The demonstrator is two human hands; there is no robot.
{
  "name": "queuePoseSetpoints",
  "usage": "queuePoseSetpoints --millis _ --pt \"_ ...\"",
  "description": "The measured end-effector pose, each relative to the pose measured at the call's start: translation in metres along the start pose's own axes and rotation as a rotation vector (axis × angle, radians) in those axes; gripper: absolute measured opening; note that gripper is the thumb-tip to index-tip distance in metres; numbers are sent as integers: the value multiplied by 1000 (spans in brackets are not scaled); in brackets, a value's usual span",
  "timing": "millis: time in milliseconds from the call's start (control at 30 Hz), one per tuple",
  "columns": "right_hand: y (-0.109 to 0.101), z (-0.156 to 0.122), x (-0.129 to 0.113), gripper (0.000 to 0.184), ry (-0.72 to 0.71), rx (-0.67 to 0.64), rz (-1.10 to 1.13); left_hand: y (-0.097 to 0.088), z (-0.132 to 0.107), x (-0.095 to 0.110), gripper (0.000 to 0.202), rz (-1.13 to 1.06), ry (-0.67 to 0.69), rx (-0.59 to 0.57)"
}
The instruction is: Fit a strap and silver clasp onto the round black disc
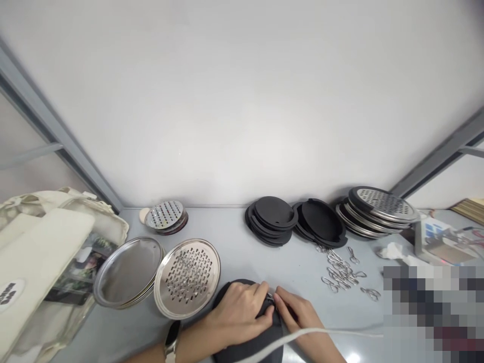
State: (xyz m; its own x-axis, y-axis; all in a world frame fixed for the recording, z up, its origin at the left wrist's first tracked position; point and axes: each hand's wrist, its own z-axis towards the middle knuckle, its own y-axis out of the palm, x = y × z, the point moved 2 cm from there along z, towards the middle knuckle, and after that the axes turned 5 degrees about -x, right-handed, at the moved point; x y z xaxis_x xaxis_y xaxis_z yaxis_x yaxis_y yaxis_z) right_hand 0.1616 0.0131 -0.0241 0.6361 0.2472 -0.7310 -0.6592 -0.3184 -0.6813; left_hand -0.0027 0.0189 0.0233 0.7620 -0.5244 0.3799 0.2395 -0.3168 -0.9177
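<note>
My left hand (242,310) lies over a black round lid-like piece (260,340) at the table's front, its fingers bent and closed on the edge of it. At that edge, my right hand (300,315) pinches a small shiny metal piece (269,296), which looks like a wire clip. My fingers partly hide the metal piece, so its fit to the black piece cannot be made out. Left of my hands sits a round metal grater plate (187,277), with a stack of plain round metal plates (128,272) beside it. Loose wire clips (338,272) lie to the right.
Along the wall stand small grater discs (165,215), stacked black lids (274,214), more black pieces (323,222) and stacked grater plates with black rims (383,206). A cream bag (45,242) is at left. A white cable (313,331) crosses before my right wrist.
</note>
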Motion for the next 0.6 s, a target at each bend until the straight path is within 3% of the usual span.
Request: queuePoseSetpoints --millis 333,600 --pt "5 2 6 33 -39 -19 -165 9 1 -1 16 15 2 81" --pt "3 0 4 27 -45 -22 -211 -3 0 5 12 -41 -41 81"
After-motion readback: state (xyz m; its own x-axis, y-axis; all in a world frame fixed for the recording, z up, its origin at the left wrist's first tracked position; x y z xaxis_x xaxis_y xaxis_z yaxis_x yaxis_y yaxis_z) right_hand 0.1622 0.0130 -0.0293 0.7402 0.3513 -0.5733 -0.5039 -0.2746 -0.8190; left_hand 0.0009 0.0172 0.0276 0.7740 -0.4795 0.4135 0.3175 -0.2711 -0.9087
